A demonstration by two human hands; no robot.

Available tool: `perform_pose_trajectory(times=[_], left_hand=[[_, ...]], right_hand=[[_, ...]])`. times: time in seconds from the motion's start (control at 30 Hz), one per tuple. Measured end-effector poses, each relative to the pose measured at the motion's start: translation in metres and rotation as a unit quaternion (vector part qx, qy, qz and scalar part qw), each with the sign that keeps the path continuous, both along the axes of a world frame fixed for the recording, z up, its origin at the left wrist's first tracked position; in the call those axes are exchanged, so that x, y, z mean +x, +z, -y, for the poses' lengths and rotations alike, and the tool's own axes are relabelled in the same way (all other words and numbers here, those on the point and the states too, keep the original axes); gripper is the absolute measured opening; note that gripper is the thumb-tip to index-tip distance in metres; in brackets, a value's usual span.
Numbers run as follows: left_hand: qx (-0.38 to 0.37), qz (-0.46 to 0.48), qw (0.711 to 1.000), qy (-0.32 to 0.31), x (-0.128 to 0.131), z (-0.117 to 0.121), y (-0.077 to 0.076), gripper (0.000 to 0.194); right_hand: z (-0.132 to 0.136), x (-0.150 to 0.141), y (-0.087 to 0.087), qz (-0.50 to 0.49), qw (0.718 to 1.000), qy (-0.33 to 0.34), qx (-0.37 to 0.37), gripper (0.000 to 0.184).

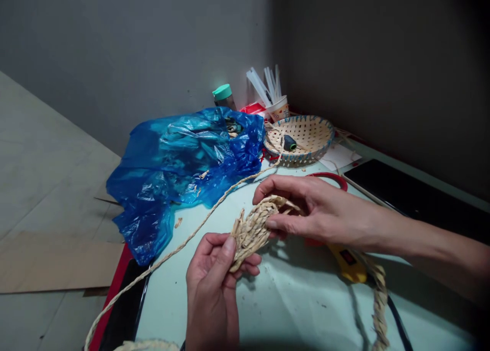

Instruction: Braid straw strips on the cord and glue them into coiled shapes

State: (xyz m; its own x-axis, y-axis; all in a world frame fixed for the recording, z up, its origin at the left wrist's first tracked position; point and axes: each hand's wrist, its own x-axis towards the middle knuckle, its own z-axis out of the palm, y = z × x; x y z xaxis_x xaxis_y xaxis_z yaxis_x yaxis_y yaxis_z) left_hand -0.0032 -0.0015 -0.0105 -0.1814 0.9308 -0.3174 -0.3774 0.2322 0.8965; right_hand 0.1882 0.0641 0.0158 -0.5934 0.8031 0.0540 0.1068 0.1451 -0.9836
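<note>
A small coil of braided straw (255, 224) is held above the pale table (306, 300) between both hands. My left hand (214, 284) pinches its lower end with thumb and fingers. My right hand (310, 208) wraps over its upper end, fingers curled round the braid. A long straw cord (184, 244) runs from the coil down to the lower left and up toward a woven basket (302, 136). More braid (378, 300) trails off at the lower right.
A crumpled blue plastic bag (184, 167) lies at the table's left. The basket holds a dark spool (290, 143). Behind stand a cup of white sticks (277, 106) and a green-capped bottle (224, 96). A yellow tool (346, 261), red scissors handle (331, 177) and dark slab (413, 198) lie right.
</note>
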Motion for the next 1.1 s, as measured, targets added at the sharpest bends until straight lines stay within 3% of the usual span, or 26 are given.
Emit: perform_pose_trajectory(times=[0.43, 0.73, 1.1], left_hand=[[0.004, -0.001, 1.000, 0.006, 0.000, 0.002, -0.001, 0.019], [0.029, -0.004, 0.997, 0.066, -0.003, -0.003, 0.001, 0.020], [0.108, -0.015, 0.979, 0.171, -0.023, -0.015, 0.019, 0.012]], right_hand=[[-0.001, 0.001, 0.003, 0.039, 0.998, -0.031, 0.024, 0.016], [-0.003, 0.000, -0.002, 0.085, 0.996, -0.033, 0.015, 0.019], [-0.008, -0.007, -0.011, -0.009, 0.991, -0.057, -0.122, 0.038]])
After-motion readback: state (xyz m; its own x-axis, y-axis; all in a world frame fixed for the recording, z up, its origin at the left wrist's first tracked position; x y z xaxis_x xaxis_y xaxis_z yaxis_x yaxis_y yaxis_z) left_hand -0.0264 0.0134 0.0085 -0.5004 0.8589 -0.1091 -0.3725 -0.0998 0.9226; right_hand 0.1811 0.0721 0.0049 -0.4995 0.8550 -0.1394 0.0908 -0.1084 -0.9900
